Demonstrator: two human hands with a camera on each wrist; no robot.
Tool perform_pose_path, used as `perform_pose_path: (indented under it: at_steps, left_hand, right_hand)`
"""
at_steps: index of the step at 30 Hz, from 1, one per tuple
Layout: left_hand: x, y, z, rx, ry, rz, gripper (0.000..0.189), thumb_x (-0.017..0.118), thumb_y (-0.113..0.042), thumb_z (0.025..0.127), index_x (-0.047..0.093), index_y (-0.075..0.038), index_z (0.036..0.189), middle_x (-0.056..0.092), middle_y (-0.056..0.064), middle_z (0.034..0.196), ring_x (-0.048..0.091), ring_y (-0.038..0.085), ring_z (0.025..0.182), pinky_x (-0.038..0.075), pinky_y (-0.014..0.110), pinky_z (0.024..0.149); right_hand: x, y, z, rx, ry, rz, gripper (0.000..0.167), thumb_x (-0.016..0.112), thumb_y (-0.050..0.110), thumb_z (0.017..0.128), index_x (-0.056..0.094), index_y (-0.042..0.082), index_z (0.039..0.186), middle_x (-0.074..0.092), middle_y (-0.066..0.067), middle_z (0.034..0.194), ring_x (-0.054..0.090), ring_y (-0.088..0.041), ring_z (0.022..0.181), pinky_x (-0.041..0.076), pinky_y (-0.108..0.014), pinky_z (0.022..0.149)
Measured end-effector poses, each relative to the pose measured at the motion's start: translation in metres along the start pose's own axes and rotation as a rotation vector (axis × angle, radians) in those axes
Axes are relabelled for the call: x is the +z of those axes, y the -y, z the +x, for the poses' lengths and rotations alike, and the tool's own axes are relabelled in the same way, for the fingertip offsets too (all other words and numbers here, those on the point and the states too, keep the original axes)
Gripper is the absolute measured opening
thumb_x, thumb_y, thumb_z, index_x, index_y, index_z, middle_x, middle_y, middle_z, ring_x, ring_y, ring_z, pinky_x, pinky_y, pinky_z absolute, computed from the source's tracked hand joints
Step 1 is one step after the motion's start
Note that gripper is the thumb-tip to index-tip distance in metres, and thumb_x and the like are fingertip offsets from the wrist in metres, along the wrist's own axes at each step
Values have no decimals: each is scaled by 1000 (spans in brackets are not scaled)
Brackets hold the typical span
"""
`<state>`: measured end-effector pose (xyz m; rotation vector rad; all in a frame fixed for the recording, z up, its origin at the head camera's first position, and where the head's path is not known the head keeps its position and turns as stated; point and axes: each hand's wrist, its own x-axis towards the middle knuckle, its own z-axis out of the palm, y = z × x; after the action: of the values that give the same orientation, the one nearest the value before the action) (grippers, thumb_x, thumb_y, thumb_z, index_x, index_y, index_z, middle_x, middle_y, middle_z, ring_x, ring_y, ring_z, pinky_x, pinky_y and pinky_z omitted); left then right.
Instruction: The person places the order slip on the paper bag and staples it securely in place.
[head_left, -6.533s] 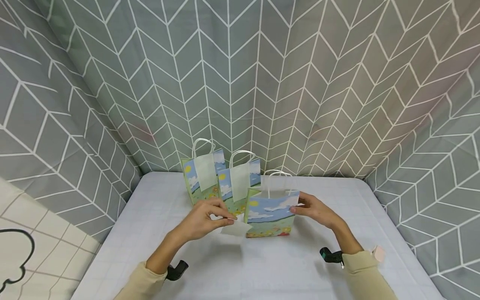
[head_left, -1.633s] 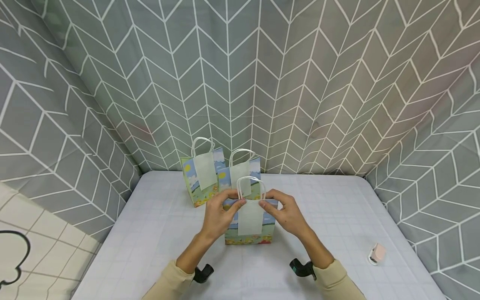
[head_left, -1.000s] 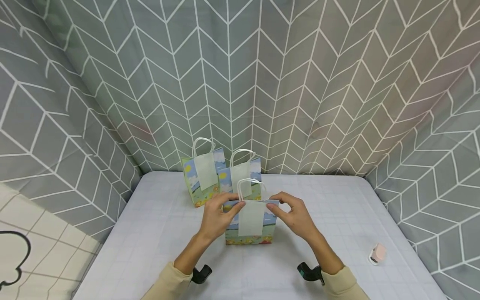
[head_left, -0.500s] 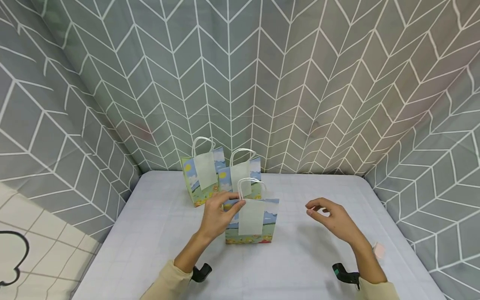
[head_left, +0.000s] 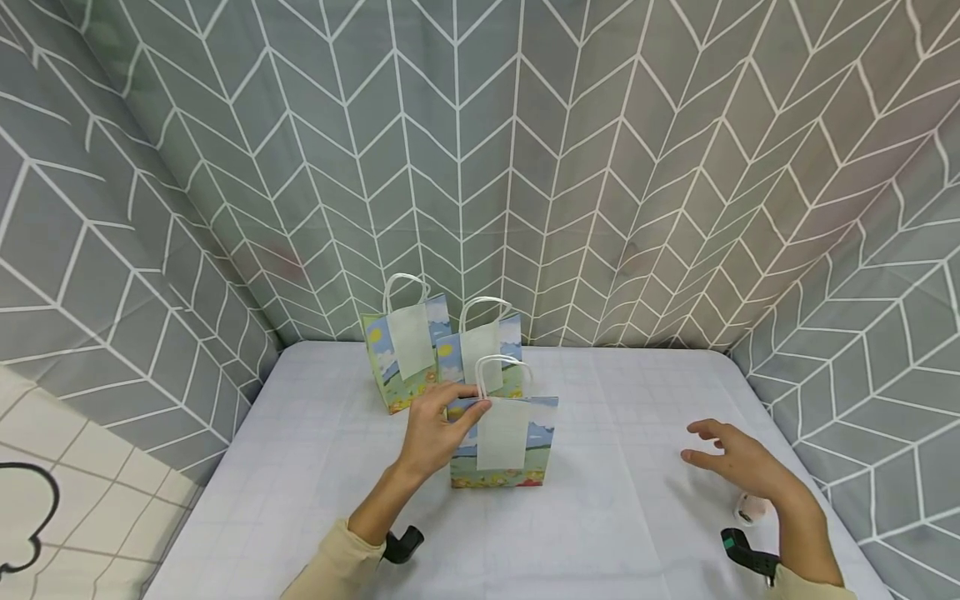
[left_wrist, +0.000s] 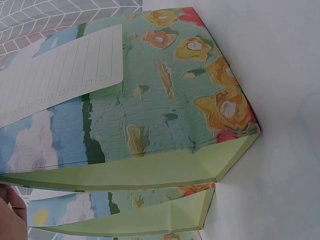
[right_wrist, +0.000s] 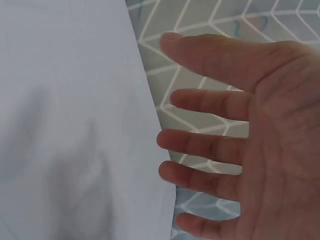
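Observation:
A paper gift bag (head_left: 538, 458) with a sky-and-flowers print stands upright at the table's middle. My left hand (head_left: 432, 433) pinches its top edge at the left, beside the white handle (head_left: 495, 360). Against the bag's front lies a white paper slip (head_left: 502, 435); the left wrist view shows lines and small checkboxes on this slip (left_wrist: 65, 75). Out to the right, my right hand (head_left: 742, 462) hovers over the table with nothing in it, fingers spread and palm bare in the right wrist view. Just below it sits a small pink-and-white object (head_left: 750, 509), partly covered by the hand.
Two matching bags, the left one (head_left: 382, 354) and the middle one (head_left: 512, 340), stand behind the front bag, each with a white slip at its front. A patterned grey curtain (head_left: 570, 208) encloses the white-covered table (head_left: 615, 550) at the back and sides.
The slip, earlier apart in my left hand, now lies against the front bag, which has shifted left. My right hand has let go of the bag's top and moved right, near the pink-and-white object.

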<state>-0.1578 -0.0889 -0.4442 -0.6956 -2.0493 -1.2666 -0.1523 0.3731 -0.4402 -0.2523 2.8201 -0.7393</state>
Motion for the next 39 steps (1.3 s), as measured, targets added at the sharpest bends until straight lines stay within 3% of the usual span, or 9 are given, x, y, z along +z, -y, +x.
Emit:
perform_pose_path:
  at_steps: [9,13,18,23,31,36,39]
  left_hand:
    - [-1,2,0,-3,15,-7,17,83,-15,84,77,-14,99,76,-1,96,69,17,93,51,41,85]
    - [0,3,1,3,10,-15,16,83,-13,84,77,-14,99,76,0,95,69,17,92,50,41,86]
    - [1,4,0,8,5,-13,17,83,-12,84,77,-14,100,76,-1,96,69,17,91,50,41,85]
    - [0,2,0,-14,10,-16,16,82,-13,84,77,-14,100,76,-3,97,68,16,93,51,41,85]
    - [1,1,1,-1,13,-29,16,83,-12,84,77,-12,99,76,0,95,68,18,90,51,39,83]
    - [1,2,0,1,8,-33,16,82,-12,84,77,-12,99,76,0,95,69,18,91,51,39,83]
    - [1,2,0,-3,5,-35,17,82,-11,84,77,-13,100,76,1,96,68,19,91,51,40,83]
  right_hand:
    - [-8,-38,-14,92,109,33,73,68,40,95,41,-7,142,45,-41,136,46,-61,120,47,-60,83]
    - [-13,-54,-21,127,175,102,75,67,38,96,35,-10,145,40,-45,137,48,-60,119,47,-60,84]
    - [-18,-72,-31,100,253,210,73,65,27,98,29,-13,147,42,-45,135,62,-43,110,45,-61,87]
    - [-19,-83,-33,56,283,209,69,64,24,98,30,-16,144,50,-40,130,64,-28,104,46,-55,85]
    - [-20,-94,-38,141,323,248,74,64,28,98,26,-16,143,49,-41,126,52,-54,115,49,-65,77]
    - [-21,-99,-41,147,347,267,72,63,27,99,27,-17,143,50,-40,127,51,-54,116,49,-65,77]
    - [-20,-100,-42,137,350,275,68,62,25,99,30,-18,141,52,-36,125,54,-47,114,49,-64,76]
